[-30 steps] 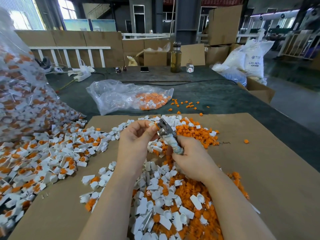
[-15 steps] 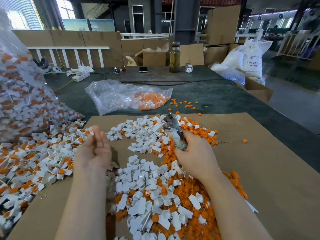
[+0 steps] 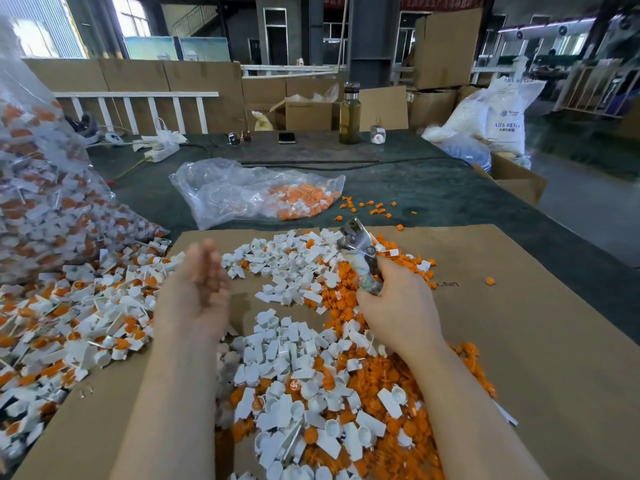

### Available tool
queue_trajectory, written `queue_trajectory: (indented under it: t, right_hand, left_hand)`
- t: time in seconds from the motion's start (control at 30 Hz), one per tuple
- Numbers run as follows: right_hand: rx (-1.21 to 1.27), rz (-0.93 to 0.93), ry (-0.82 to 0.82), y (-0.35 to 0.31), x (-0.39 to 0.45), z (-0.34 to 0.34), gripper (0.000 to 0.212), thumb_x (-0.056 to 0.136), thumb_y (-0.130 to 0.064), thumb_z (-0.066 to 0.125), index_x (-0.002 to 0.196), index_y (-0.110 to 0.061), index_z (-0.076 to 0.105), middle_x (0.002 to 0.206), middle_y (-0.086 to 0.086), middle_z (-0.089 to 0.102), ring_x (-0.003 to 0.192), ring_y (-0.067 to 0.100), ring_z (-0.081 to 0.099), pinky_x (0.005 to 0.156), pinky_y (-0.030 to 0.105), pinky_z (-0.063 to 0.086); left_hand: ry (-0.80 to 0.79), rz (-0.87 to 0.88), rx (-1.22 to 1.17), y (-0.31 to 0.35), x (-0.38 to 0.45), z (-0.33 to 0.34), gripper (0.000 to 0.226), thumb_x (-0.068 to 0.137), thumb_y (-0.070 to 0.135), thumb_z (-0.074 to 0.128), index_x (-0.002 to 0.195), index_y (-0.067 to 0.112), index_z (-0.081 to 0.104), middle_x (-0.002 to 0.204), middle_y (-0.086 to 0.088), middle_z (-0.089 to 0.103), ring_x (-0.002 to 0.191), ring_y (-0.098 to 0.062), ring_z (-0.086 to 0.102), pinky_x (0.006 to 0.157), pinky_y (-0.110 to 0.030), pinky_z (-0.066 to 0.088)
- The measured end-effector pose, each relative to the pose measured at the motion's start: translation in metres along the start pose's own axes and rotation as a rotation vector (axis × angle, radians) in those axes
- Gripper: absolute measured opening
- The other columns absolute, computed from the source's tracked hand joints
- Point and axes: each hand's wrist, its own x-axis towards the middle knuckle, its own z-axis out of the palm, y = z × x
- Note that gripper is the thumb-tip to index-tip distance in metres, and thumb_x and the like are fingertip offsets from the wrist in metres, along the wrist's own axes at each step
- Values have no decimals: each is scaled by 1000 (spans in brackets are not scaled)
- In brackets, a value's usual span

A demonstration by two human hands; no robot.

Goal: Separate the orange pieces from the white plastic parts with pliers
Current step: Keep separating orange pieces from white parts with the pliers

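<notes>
The fingers (image 3: 372, 299) of the right hand (image 3: 398, 310) are curled round the handles of the pliers (image 3: 360, 252), whose metal head points up and away above the pile. The left hand (image 3: 194, 296) hangs blurred over the cardboard sheet (image 3: 536, 341), palm turned inward, fingers loosely straight and holding nothing. Between and below the hands lie loose white parts (image 3: 294, 344) mixed with orange pieces (image 3: 346, 296). To the left spreads a heap of uncut parts (image 3: 69, 306) spilling from a big clear bag (image 3: 31, 188). Farther off on the green bench (image 3: 433, 195) lies a smaller bag (image 3: 256, 192) with orange pieces inside.
</notes>
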Motion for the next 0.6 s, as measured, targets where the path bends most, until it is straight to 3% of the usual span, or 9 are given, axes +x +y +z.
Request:
queue_trajectory:
  t: [0.1, 0.17, 0.27, 0.33, 0.43, 0.6]
  right_hand:
    - [-17, -8, 8, -1, -1, 0, 29, 85, -22, 59, 67, -32, 39, 60, -9, 50, 53, 9, 47, 46, 22, 28]
    - [-28, -19, -4, -1, -1, 0, 24, 85, -23, 58, 71, -32, 42, 62, -9, 51, 54, 8, 48, 47, 22, 29]
    - [-32, -33, -19, -1, -1, 0, 13, 86, -24, 58, 79, -29, 49, 65, -9, 54, 57, 9, 50, 48, 25, 34]
    - [-41, -35, -24, -1, 0, 0, 8, 86, -24, 57, 82, -28, 51, 65, -9, 54, 58, 9, 51, 49, 28, 39]
    - [-43, -37, -21, -1, -1, 1, 3, 84, -23, 56, 84, -26, 54, 65, -8, 55, 58, 11, 51, 50, 31, 43]
    - [-47, -38, -35, -1, -1, 0, 1, 84, -24, 57, 84, -24, 55, 67, -7, 57, 59, 12, 53, 50, 32, 46]
  left_hand:
    - [-249, 176, 852, -21, -21, 17, 10, 81, 32, 77, 90, 32, 75, 82, 16, 74, 73, -3, 66, 65, -21, 50]
    - [-441, 260, 1221, -39, -32, 26, 5, 85, 32, 76, 82, 37, 74, 85, 20, 72, 75, 0, 67, 61, -19, 52]
    - [-571, 322, 1692, -62, -31, 31, 10, 88, 28, 73, 86, 38, 72, 95, 19, 68, 86, -2, 63, 75, -21, 51]
    - [-608, 366, 1851, -68, -29, 31, 15, 89, 27, 70, 101, 36, 74, 106, 13, 68, 93, -6, 60, 80, -21, 47]
    - [-667, 410, 1887, -69, -27, 29, 21, 91, 27, 69, 111, 31, 73, 107, 9, 67, 87, -6, 55, 78, -19, 41]
    - [-707, 398, 1850, -68, -28, 27, 10, 86, 27, 73, 90, 29, 64, 92, 9, 60, 83, -9, 55, 64, -20, 39]
